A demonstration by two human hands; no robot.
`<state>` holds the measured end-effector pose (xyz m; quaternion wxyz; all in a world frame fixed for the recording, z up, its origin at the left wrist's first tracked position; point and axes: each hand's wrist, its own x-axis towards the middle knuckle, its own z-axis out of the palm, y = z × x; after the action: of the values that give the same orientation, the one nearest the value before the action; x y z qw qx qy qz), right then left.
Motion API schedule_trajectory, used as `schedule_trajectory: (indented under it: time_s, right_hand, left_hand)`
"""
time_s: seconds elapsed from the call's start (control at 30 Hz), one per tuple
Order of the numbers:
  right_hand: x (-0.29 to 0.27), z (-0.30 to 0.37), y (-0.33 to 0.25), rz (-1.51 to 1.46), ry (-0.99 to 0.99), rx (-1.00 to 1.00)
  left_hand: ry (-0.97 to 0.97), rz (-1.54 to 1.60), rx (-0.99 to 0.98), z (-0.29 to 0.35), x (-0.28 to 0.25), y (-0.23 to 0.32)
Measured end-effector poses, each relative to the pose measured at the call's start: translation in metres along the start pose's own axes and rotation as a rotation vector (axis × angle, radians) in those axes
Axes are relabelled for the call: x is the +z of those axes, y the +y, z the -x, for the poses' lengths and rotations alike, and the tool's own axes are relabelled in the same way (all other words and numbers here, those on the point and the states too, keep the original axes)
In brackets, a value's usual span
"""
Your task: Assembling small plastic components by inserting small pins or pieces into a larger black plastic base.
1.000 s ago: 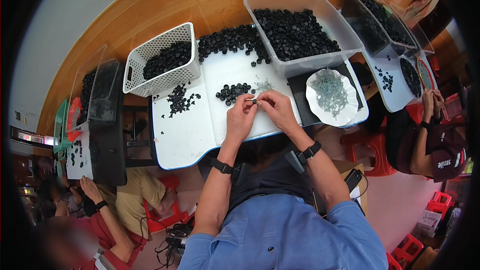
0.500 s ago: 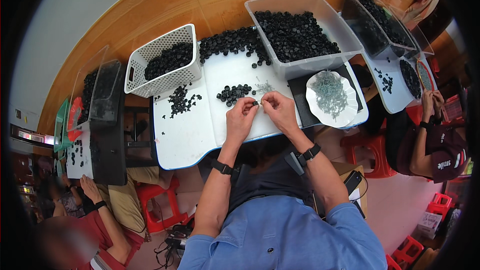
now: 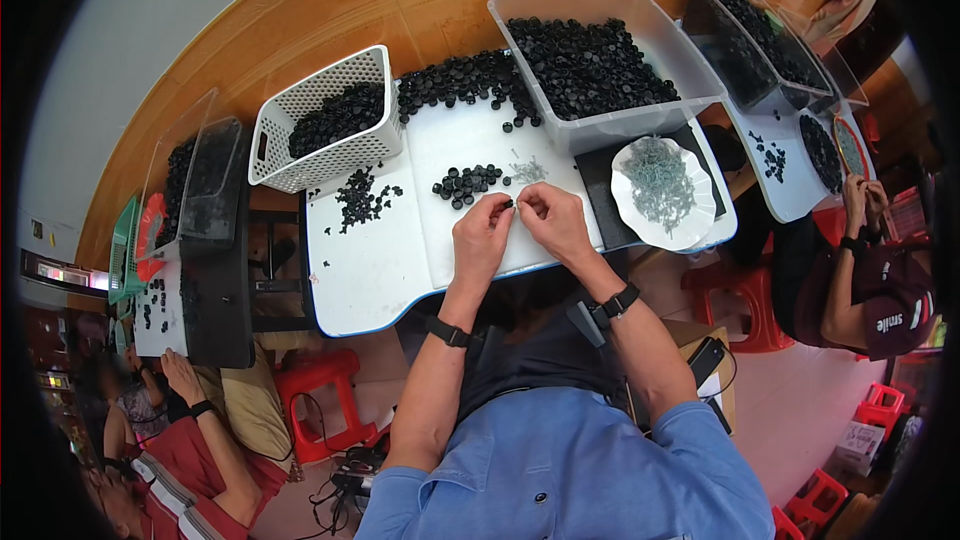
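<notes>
Between the thumb and finger of my left hand (image 3: 482,237) is a small black round cap (image 3: 508,204), held above the near part of the white table. Right beside it, my right hand (image 3: 556,224) is pinched closed, its fingertips almost at the cap. Whatever it holds is too small to make out. Just beyond my hands lie a group of black round caps (image 3: 466,185) and a little heap of thin grey-green pins (image 3: 529,171). More such pins (image 3: 655,180) fill a white scalloped plate (image 3: 707,208) to the right. Small black pieces (image 3: 362,202) are scattered at the left.
A white perforated basket (image 3: 325,152) and a large translucent bin (image 3: 640,125) hold black parts at the back. Loose black caps (image 3: 465,80) spread between them. Under the plate lies a dark mat (image 3: 607,205). People work at neighbouring tables on both sides; red stools (image 3: 745,305) stand around.
My right hand's fingertips have drawn a little closer to the cap in my left hand. At the far lower left, the neighbouring person's head has shifted.
</notes>
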<state>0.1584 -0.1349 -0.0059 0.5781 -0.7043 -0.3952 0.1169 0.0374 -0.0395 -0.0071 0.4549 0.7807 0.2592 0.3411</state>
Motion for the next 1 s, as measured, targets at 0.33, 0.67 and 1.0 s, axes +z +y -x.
schedule_trajectory:
  time_s: [0.33,0.67,1.0]
  right_hand:
    - [-0.0003,0.0009,-0.0005,0.025,0.016,-0.060]
    - [-0.0015,-0.0004,0.0005,0.018,-0.036,-0.069]
    - [-0.0048,-0.0034,0.0081,-0.278,-0.078,0.144]
  left_hand:
    - [0.012,-0.028,0.089,0.0000,0.0007,0.0033]
    - [0.004,-0.046,0.074,-0.0003,0.0006,0.0034]
    - [0.029,0.039,0.014,-0.0005,0.0003,0.0027]
